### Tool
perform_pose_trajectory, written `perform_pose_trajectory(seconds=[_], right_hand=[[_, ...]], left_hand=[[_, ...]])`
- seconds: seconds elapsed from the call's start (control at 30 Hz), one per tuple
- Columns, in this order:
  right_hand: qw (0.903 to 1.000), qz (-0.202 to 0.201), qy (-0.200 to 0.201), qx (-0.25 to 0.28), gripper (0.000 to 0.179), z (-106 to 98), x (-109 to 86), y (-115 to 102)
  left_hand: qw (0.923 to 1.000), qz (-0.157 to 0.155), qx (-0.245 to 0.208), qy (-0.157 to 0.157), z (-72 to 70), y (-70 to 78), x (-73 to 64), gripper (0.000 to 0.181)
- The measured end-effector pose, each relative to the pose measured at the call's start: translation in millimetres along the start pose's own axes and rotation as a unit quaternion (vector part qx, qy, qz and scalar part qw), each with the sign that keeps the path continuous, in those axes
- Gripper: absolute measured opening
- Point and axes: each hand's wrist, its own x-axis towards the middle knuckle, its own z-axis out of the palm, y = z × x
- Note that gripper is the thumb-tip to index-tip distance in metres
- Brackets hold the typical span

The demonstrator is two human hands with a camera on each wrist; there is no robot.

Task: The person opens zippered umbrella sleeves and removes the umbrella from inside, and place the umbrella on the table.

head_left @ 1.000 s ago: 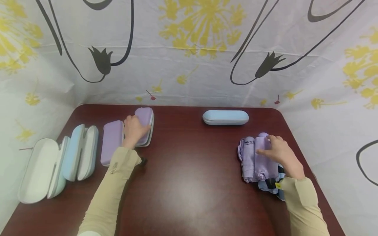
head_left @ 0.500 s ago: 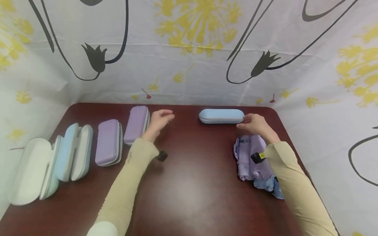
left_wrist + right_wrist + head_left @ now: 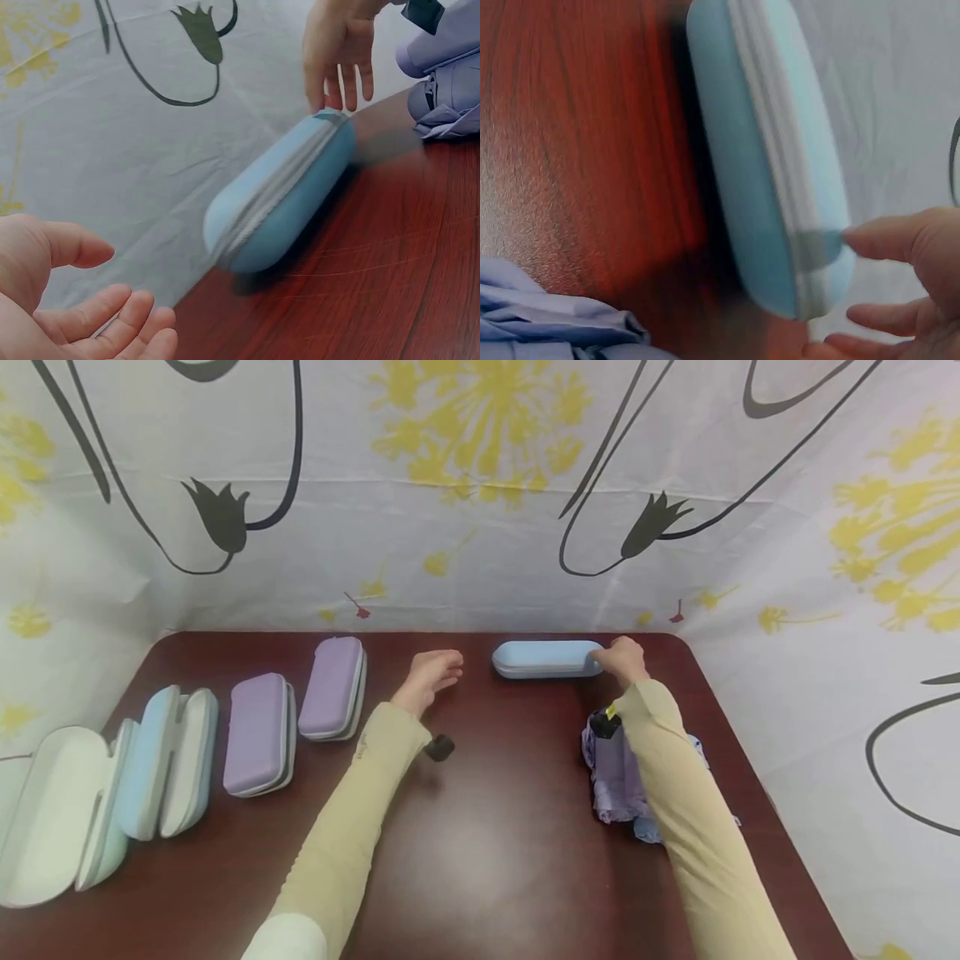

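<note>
A light blue zip case [image 3: 546, 660] lies closed near the table's back edge; the right wrist view shows the grey zip along the case [image 3: 757, 150]. My right hand [image 3: 622, 662] is at its right end, with the thumb touching the shell. In the right wrist view the other fingers of that hand [image 3: 922, 262] are extended past the end of the case. To the left of the case, apart from it, my left hand [image 3: 430, 678] hovers with nothing in it. Its fingers are loosely bent in the left wrist view. Folded lavender umbrellas [image 3: 617, 785] are partly hidden under my right forearm.
Two closed purple zip cases [image 3: 332, 687] [image 3: 257, 733] lie to the left. Beyond them on the left are an open light blue case [image 3: 144, 768] and an open pale green case [image 3: 56, 818]. A patterned cloth [image 3: 450, 560] hangs behind the dark red table [image 3: 487, 827].
My left hand has left the purple case and moved right. My right hand has gone from above the umbrellas to the blue case's right end. The head view has shifted slightly.
</note>
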Motion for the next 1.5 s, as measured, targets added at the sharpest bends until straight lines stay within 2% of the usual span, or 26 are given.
perform_pose_trajectory(seconds=[0.17, 0.27, 0.4, 0.53, 0.77, 0.9, 1.1, 1.27, 1.5], right_hand=[[0.9946, 0.037, -0.03, 0.092, 0.064, 8.3, 9.0, 6.5], [0.9884, 0.03, -0.045, 0.142, 0.061, 12.2, 14.6, 7.9], [0.9843, 0.008, -0.067, 0.163, 0.06, 15.1, 18.2, 8.9], [0.9804, 0.011, -0.08, 0.179, 0.067, 16.3, 18.4, 14.1], [0.9603, 0.031, -0.092, 0.261, 0.061, 19.4, 20.7, 21.1], [0.9593, 0.028, -0.113, 0.257, 0.058, 21.5, 18.5, 20.0], [0.9586, 0.007, -0.151, 0.241, 0.057, 26.1, 14.3, 11.6], [0.9626, -0.012, -0.165, 0.214, 0.053, 31.6, 10.5, 1.6], [0.9681, -0.045, -0.168, 0.18, 0.048, 40.9, 4.1, -10.0]], left_hand=[[0.9999, -0.013, -0.005, 0.0, 7.4, -4.3, 7.4, 0.039], [0.9999, -0.013, -0.001, 0.0, 10.8, -5.8, 9.0, 0.039], [0.9998, -0.017, 0.004, 0.002, 12.9, -7.1, 9.7, 0.038], [0.9997, -0.025, -0.004, -0.002, 12.7, -8.0, 10.5, 0.038], [0.9988, -0.033, -0.037, -0.004, 11.4, -11.2, 10.5, 0.04], [0.9984, -0.043, -0.037, -0.01, 12.7, -14.1, 10.7, 0.039], [0.9986, -0.049, -0.019, 0.001, 10.2, -15.8, 12.0, 0.038], [0.9992, -0.039, -0.007, -0.002, 1.1, -16.3, 12.3, 0.039], [0.9995, -0.026, -0.002, -0.017, -14.5, -17.5, 3.7, 0.042]])
